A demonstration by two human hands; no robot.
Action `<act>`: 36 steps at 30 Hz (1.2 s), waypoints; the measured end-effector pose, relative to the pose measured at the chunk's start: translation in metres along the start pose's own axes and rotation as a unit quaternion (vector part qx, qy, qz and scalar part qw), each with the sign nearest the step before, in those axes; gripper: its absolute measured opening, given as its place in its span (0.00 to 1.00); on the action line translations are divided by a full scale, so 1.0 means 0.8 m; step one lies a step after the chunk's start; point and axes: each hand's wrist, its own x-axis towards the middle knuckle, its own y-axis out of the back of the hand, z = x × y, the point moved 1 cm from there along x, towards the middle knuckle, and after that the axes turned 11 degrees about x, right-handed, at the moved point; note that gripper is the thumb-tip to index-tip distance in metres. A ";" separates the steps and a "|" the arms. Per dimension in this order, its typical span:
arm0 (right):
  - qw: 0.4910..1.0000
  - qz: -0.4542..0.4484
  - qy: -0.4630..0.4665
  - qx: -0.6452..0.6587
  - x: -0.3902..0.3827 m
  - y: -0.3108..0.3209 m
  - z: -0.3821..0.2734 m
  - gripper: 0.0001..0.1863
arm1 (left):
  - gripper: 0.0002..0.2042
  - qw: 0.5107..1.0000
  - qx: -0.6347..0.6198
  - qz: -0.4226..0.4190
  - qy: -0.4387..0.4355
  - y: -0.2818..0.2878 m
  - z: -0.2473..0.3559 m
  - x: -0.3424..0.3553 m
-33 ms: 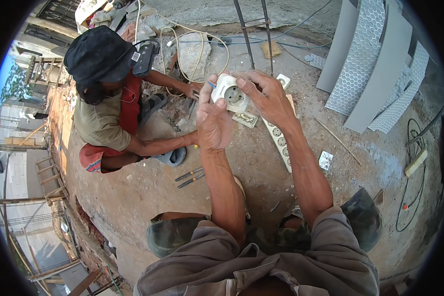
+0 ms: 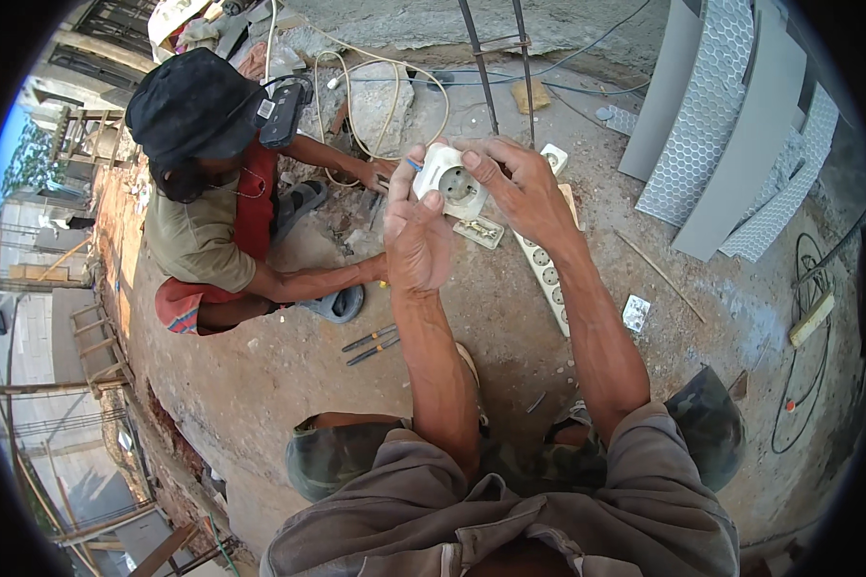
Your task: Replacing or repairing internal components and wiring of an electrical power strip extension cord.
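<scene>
Between my hands is a white power socket with a round grey face. My left hand grips its left side, thumb at the lower edge. My right hand holds the other side, with its thumb near the round face. A small blue bit, perhaps a wire end, shows by my left fingertips. Just below the socket, on the ground, lies a pale open housing. A long white power strip with several round outlets lies beside my right forearm and is partly hidden by it.
A co-worker in a black hat crouches at the left, arms reaching toward my left hand. Two dark-handled tools lie left of my left forearm. Bent panels lean at upper right; cable loops lie below them. Two rods stand ahead.
</scene>
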 end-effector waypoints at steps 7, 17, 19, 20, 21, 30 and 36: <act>1.000 0.009 0.005 -0.015 0.005 -0.010 -0.001 0.22 | 0.28 0.999 0.039 0.022 -0.024 0.004 0.002 -0.002; 0.992 0.066 0.061 -0.093 0.005 -0.017 0.000 0.23 | 0.27 0.998 0.010 0.053 -0.030 -0.004 -0.002 -0.002; 0.991 0.070 0.058 -0.098 0.004 -0.018 -0.001 0.23 | 0.25 0.997 0.045 0.043 -0.039 0.000 -0.003 -0.003; 0.992 0.076 0.057 -0.079 0.004 -0.017 -0.002 0.24 | 0.25 0.997 0.045 0.043 -0.040 -0.004 -0.002 -0.003; 0.993 0.082 0.056 -0.059 0.004 -0.016 -0.004 0.24 | 0.25 0.996 0.061 0.053 -0.043 -0.009 -0.002 -0.002; 0.997 0.060 -0.027 0.029 -0.002 -0.013 -0.014 0.28 | 0.28 0.998 0.038 0.044 -0.041 0.002 0.004 0.000; 0.998 0.053 -0.035 0.011 -0.003 -0.009 -0.018 0.29 | 0.30 0.998 0.020 0.043 -0.035 -0.002 0.007 -0.001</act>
